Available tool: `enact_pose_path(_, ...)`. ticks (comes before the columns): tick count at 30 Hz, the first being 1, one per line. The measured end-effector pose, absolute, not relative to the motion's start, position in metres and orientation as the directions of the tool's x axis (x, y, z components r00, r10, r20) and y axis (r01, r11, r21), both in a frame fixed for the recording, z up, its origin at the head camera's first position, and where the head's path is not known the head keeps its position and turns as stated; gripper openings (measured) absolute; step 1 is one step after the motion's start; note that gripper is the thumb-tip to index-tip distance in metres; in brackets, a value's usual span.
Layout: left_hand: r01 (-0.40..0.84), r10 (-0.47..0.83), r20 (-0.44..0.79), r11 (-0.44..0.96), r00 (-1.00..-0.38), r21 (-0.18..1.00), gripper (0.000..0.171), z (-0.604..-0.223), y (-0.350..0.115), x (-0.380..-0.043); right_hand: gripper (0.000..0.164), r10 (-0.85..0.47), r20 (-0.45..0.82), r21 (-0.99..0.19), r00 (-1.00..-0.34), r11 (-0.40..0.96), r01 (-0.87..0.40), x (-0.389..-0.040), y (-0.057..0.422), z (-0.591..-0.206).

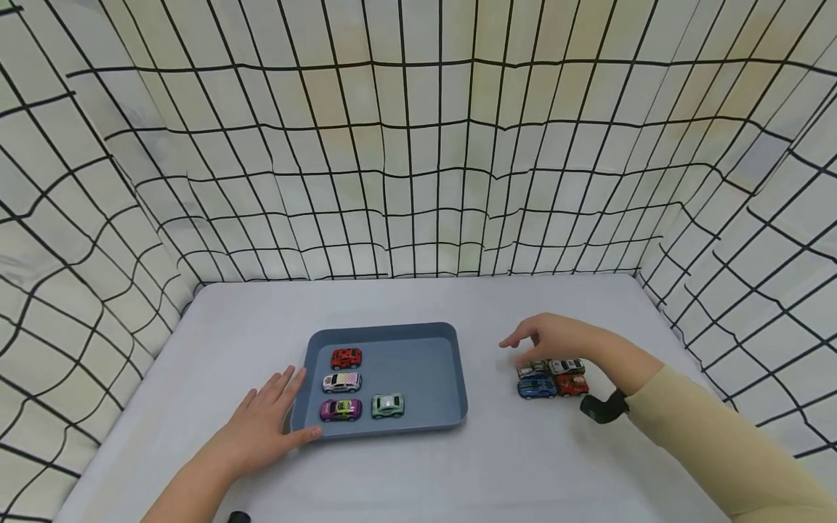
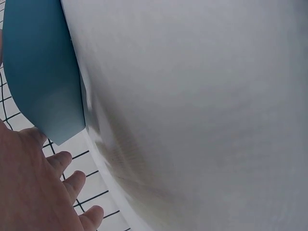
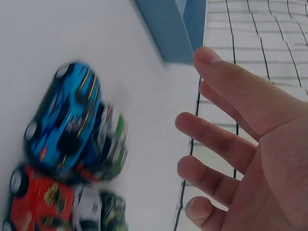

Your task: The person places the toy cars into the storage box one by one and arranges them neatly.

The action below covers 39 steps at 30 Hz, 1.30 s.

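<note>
Find left hand (image 1: 264,412) spread and released, against the left end of the blue tray (image 1: 428,378). Note inside, down the left side: red car (image 1: 346,358), white car (image 1: 341,383), purple car (image 1: 340,410); note green car (image 1: 388,405) right of the purple one. Find right hand (image 1: 557,338) over the car cluster (image 1: 548,387) right of the tray, with fingers parted and grasping nothing; note blue car (image 3: 67,118) at the cluster's near edge.

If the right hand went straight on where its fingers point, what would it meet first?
Likely the tray, at the side facing the right hand; the hand's height is unclear, so it might pass over.
</note>
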<state>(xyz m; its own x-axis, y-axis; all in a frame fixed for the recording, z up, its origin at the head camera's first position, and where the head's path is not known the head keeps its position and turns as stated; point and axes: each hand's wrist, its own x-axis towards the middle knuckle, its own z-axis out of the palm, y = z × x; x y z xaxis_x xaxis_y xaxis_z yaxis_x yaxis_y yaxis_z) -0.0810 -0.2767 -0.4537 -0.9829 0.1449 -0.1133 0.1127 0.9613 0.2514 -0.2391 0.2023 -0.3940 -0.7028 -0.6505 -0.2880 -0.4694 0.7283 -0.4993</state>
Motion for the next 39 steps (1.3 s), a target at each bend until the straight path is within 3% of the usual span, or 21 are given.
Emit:
enact_pose_path(10,0.114,0.147,-0.108,0.958,-0.983,0.265,0.114,-0.45,-0.275,-0.08,0.04,-0.608,-0.343,-0.496,-0.717,0.765,-0.411,-0.245,0.24,-0.395)
enact_pose_path(20,0.112,0.147,-0.113,0.956,-0.983,0.273,0.113,-0.448,-0.275,-0.079,0.033,-0.591,-0.384,-0.44,-0.71,0.793,-0.422,-0.252,0.237,-0.411)
enact_pose_path(39,0.111,0.145,-0.111,0.957,-0.983,0.268,0.114,-0.447,-0.274,-0.079,0.035,-0.578,-0.407,-0.359,-0.707,0.813,-0.458,-0.248,0.226,-0.42)
